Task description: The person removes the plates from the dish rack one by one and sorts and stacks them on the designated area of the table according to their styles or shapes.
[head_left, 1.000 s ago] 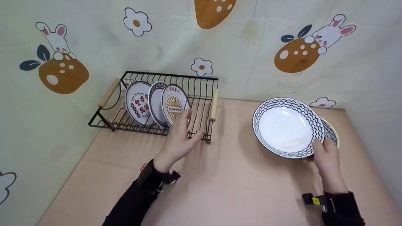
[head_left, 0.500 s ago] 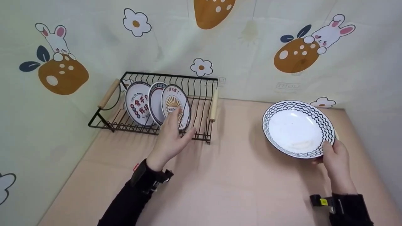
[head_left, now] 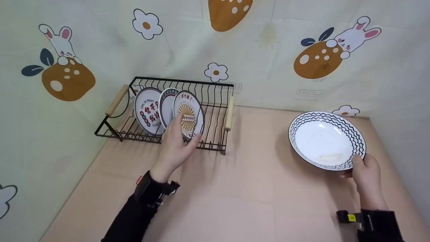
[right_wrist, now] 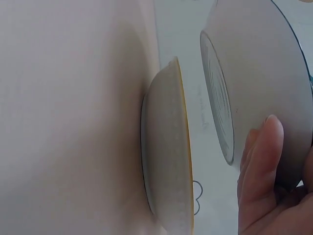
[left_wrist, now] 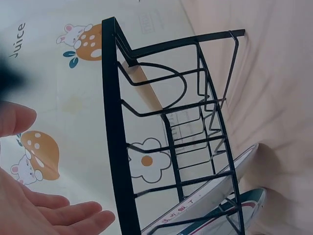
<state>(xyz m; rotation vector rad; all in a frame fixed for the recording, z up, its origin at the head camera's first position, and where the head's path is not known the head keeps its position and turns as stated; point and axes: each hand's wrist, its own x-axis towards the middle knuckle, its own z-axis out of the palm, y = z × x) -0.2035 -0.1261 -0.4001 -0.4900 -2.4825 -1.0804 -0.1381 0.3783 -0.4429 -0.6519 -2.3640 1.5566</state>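
Note:
My right hand (head_left: 368, 178) grips a deep white plate (head_left: 322, 137) with black zigzag lines round its rim, thumb on top and fingers underneath. In the right wrist view, another deep plate (right_wrist: 168, 142) with a yellow edge rests on the table below it; in the head view the held plate hides it. My left hand (head_left: 172, 149) holds nothing, fingers extended and thumb apart, in front of a black wire dish rack (left_wrist: 115, 127). Three plates lean in the rack: one with red characters (head_left: 146, 111), a dark-rimmed one (head_left: 166, 107) and a sunburst one (head_left: 193, 129).
The rack has wooden handles, the right one (head_left: 229, 114) facing the middle of the pinkish table (head_left: 255, 174). A printed cloth wall (head_left: 262, 67) with rabbits and flowers rises behind and at both sides.
My right hand has carried the zigzag plate right and slightly toward me, covering the plate below in the head view. My left hand has drifted left and back, past the sunburst plate.

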